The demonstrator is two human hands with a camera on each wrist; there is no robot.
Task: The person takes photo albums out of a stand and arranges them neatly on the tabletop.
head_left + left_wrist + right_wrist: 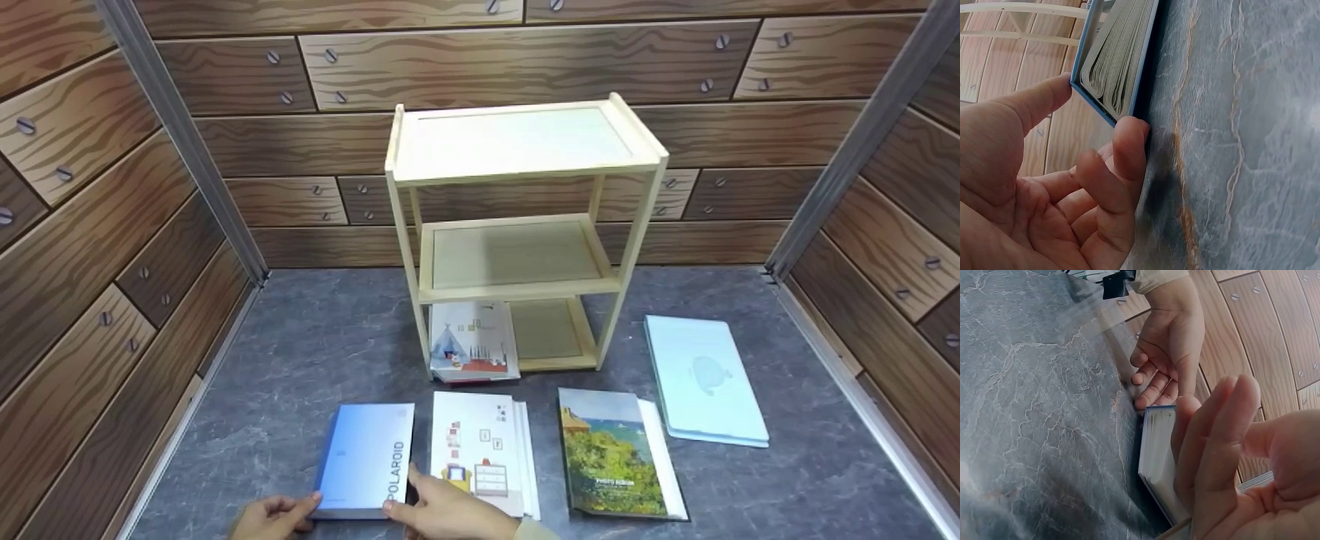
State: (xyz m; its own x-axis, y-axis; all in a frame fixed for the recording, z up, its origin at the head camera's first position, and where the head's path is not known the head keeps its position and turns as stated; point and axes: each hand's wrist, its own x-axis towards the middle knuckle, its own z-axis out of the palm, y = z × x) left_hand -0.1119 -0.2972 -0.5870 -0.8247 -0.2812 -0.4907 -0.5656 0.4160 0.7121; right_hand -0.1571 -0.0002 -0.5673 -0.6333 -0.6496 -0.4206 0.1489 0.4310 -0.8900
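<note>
A blue photo album [361,454] with POLAROID lettering lies at the front left of the grey marbled surface. At its lower left corner, my left hand [271,517] pinches the spine; in the left wrist view the thumb is on one cover edge and a fingertip on the other, with thick pages [1120,56] between the covers. My right hand [457,514] holds the lower right corner, thumb on the front cover and fingers at the open side. Beside it, partly behind that hand, lies a white album [480,427] with furniture drawings.
A three-tier wooden shelf [519,292] stands behind, with a tent-picture album [474,341] on the left of its bottom tier. A landscape-cover photo album [611,457] lies front right, with a pale blue album [705,379] beyond it. Wood-patterned walls [480,67] enclose three sides.
</note>
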